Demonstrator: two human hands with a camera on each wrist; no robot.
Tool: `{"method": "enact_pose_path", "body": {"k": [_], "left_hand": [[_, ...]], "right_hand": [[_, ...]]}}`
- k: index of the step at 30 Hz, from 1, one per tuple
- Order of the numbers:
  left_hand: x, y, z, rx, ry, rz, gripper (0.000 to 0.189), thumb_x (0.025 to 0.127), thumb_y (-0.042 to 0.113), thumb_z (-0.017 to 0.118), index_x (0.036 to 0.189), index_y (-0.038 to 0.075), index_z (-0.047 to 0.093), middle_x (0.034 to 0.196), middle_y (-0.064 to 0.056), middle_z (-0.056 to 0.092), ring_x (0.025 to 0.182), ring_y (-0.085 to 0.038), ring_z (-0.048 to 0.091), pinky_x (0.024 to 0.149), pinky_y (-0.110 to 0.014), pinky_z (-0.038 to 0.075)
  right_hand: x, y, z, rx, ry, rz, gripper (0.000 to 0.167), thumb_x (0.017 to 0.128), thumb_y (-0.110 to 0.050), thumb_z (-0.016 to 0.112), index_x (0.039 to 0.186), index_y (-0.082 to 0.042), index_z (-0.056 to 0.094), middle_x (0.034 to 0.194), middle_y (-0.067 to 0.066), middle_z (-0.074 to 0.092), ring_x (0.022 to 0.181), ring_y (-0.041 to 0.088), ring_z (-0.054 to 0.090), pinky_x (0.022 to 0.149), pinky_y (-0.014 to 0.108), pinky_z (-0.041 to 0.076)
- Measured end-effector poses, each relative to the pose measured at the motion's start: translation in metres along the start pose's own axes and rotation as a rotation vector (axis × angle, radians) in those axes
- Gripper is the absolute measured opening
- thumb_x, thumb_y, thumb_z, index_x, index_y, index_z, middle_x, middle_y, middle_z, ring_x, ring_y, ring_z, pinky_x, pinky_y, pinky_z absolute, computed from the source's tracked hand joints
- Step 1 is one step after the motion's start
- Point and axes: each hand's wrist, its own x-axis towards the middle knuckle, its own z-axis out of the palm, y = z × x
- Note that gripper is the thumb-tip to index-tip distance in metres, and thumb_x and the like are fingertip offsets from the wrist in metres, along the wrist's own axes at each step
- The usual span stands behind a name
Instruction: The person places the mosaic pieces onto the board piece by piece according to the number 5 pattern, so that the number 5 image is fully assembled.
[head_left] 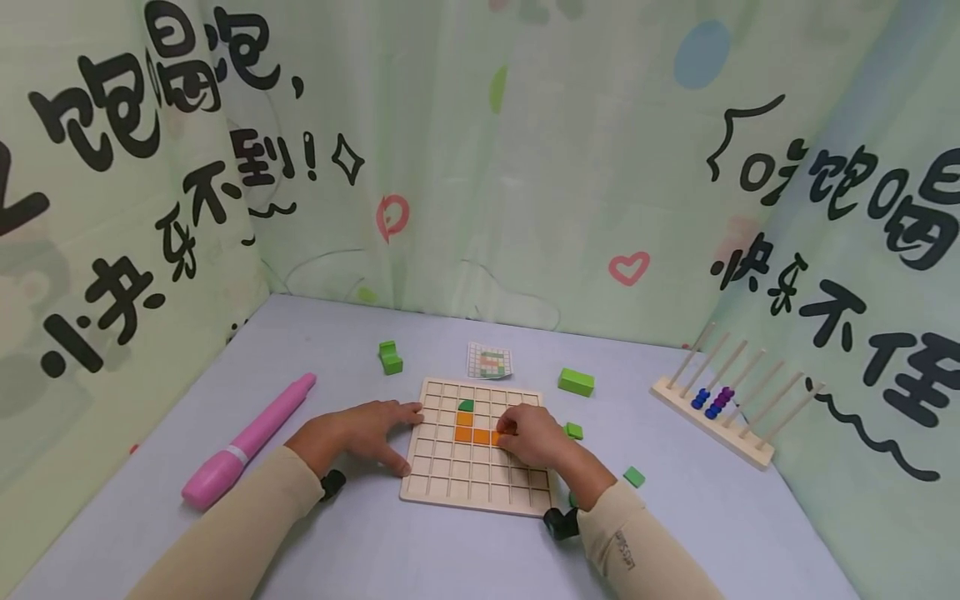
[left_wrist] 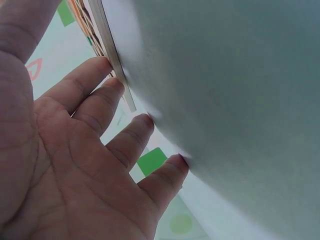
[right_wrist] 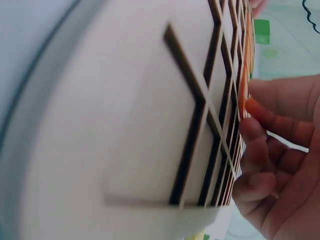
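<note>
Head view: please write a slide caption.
Right hand pinches small orange tile at square wooden grid board; left hand touches board's edge.

Head view: bright, diffuse light; faint soft shadows on tabletop [head_left: 465, 554] nr. L hand [head_left: 363, 433]. L-wrist view: dimmer, tabletop in grey-green shade, bg. brighter. R-wrist view: nearest part of board [right_wrist: 120, 125] blurred, o/o focus.

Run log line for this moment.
left hand: touches grid board, left edge | right hand: pinches orange tile at board | on board: other orange tiles, green piece | beyond board: printed card
</note>
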Motion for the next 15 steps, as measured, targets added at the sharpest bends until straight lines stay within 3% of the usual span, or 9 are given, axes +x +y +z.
{"method": "enact_pose_path", "body": {"k": [10,15], "left_hand": [[-0.004,0.001,-0.002,0.015,-0.005,0.032,0.091,0.079,0.042,0.091,0.156,0.018,0.049,0.169,0.002,0.035,0.156,-0.03,0.031,0.126,-0.051,0.03],[-0.005,0.001,-0.002,0.019,-0.005,0.026,0.09,0.079,0.043,0.09,0.156,0.019,0.049,0.169,0.003,0.035,0.155,-0.029,0.032,0.125,-0.051,0.031]], "right_hand": [[-0.017,0.031,-0.023,0.197,-0.003,0.003,0.019,0.097,-0.013,0.071,0.114,-0.005,0.071,0.098,0.002,0.067,0.085,0.017,0.059,0.073,0.031,0.051],[-0.025,0.05,-0.034,0.247,0.015,0.089,0.024,0.098,-0.014,0.07,0.12,-0.003,0.07,0.104,0.004,0.068,0.09,0.02,0.06,0.072,0.03,0.052]]}}
